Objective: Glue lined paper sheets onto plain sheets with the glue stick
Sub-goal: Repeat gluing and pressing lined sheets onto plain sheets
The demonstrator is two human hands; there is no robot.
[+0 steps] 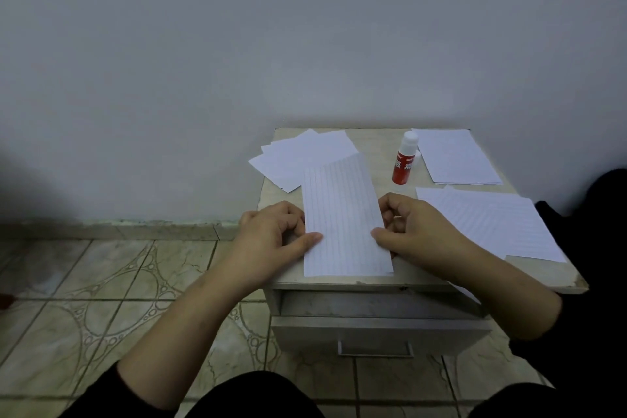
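Both hands pinch 1 lined sheet [344, 214]: left hand [271, 234] at 9 o'clock, right hand [417, 231] at 3 o'clock. Line up edges, then press flat, slowly.

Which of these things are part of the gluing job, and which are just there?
Part of the job:
lined sheet held by left hand and right hand
glue stick
plain sheets
lined stack

Just there:
small table
drawer

Head view, looking forward-down, close over small table [400, 276].
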